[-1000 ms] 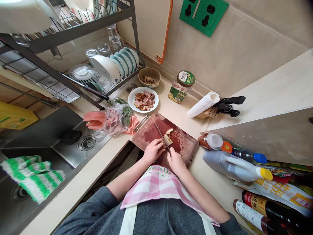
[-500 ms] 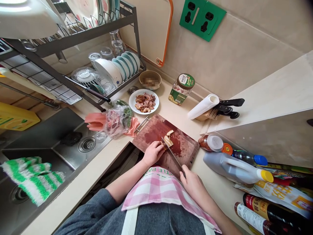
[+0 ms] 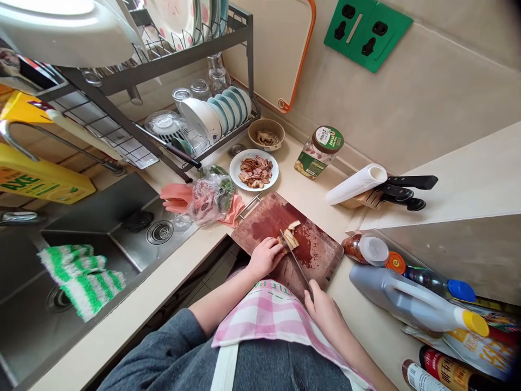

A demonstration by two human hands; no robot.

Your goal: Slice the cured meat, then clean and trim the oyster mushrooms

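A knife (image 3: 297,264) is in my right hand (image 3: 325,310), its fingers wrapped round the handle. The blade points away from me over the reddish-brown cutting board (image 3: 254,224). Left of the blade, my left hand (image 3: 266,256) has its fingers curled, pressing down a piece of pale food with brown edges, mostly hidden by the fingertips. Cut slices (image 3: 290,239) of the same food lie just beyond and to the right of the blade. Behind the board stands a white plate (image 3: 274,182) of sliced brownish-red meat (image 3: 255,171).
Left of the board lie plastic-wrapped food (image 3: 209,201) and pink gloves (image 3: 176,196), beside the steel sink (image 3: 142,252). A dish rack (image 3: 163,61) stands behind. A brown basket (image 3: 280,136), a jar (image 3: 318,152) and a knife block (image 3: 362,200) line the back; bottles (image 3: 407,293) stand right.
The camera view has swung left, so everything appears further right. The hands and knife keep nearly the same place on the board, with the blade still against the food.
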